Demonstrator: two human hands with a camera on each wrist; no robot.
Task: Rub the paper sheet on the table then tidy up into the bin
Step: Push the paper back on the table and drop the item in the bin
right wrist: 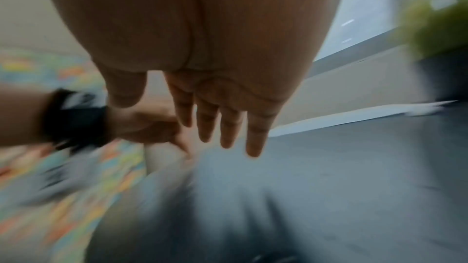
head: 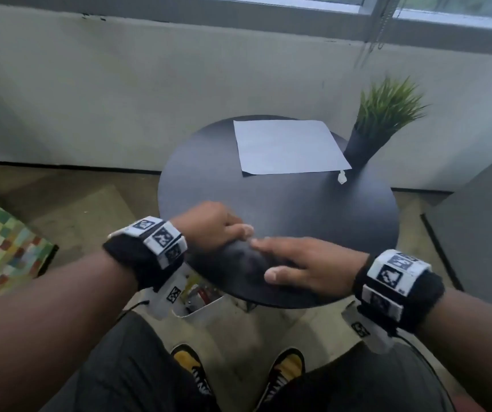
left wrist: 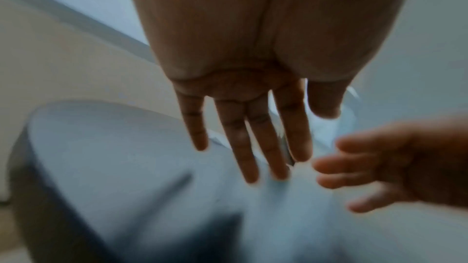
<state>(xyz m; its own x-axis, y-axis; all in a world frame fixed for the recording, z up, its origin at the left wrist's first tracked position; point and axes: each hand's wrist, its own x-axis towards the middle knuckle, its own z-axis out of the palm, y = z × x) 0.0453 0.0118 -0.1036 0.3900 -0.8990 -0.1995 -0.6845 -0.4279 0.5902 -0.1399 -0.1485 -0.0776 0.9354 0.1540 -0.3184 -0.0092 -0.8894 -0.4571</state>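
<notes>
My left hand [head: 212,226]: over the near-left edge of the round dark table [head: 298,221], fingers straight in the wrist view, holding nothing. My right hand [head: 307,267]: flat and spread over the near edge, empty, fingertips close to the left's. Paper sheet [head: 289,147]: flat on the far side of the table, well apart from both hands. Small white scrap [head: 341,176]: just beside its near-right corner. Potted grass plant [head: 378,126]: right of the sheet. White bin [head: 197,304]: on the floor beneath the near-left edge, with litter inside.
</notes>
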